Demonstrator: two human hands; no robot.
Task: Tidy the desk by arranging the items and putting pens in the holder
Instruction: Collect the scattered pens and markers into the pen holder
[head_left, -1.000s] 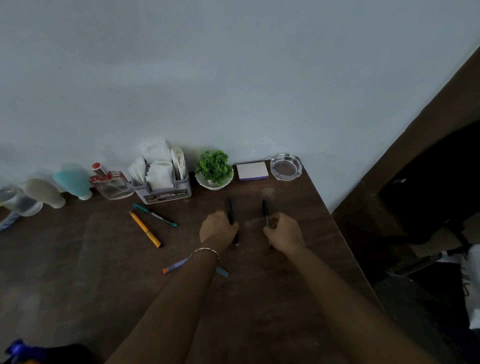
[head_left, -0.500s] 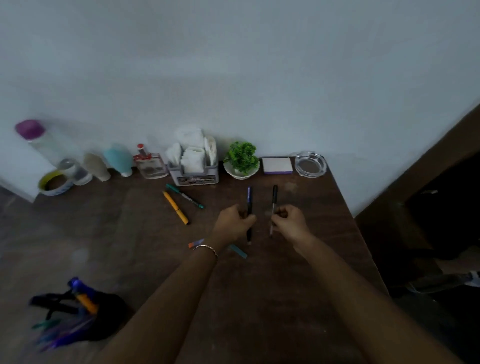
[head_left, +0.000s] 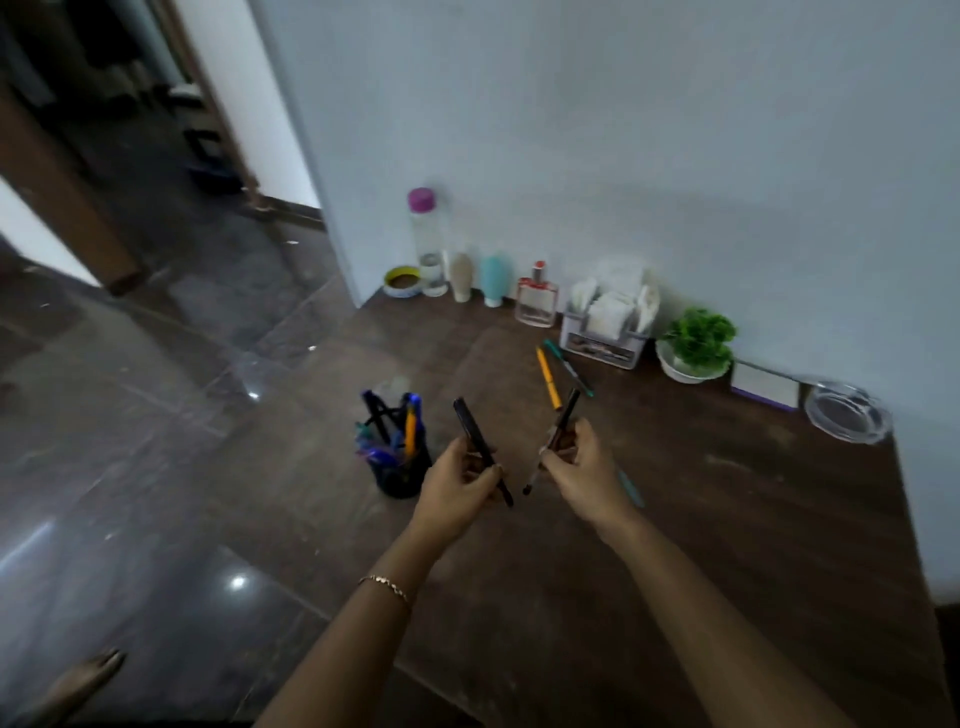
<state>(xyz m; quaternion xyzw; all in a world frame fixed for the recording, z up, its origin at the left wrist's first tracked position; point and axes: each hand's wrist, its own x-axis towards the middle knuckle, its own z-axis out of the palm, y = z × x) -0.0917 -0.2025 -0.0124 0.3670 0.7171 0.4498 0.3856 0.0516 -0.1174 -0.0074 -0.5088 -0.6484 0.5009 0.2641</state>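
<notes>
My left hand (head_left: 457, 486) grips a dark pen (head_left: 478, 439) held above the brown desk (head_left: 727, 519), its tip slanting down to the right. My right hand (head_left: 576, 462) holds a second black pen (head_left: 563, 410), tilted the other way. A black mesh pen holder (head_left: 397, 465) with several blue and orange pens stands just left of my left hand, near the desk's left edge. On the desk beyond lie an orange pen (head_left: 548, 384) and a green pen (head_left: 569, 366). A light blue pen (head_left: 631, 488) shows partly behind my right wrist.
Along the wall stand a pink-capped bottle (head_left: 428, 234), a tape roll (head_left: 402, 280), small bottles, a perfume bottle (head_left: 537, 299), a tissue organiser (head_left: 605, 322), a potted plant (head_left: 696, 343), a notepad (head_left: 763, 389) and a glass ashtray (head_left: 847, 418). Tiled floor lies left of the desk.
Both hands have lifted their pens off the desk and carried them left toward the pen holder. My view has swung left, bringing the holder and floor into sight.
</notes>
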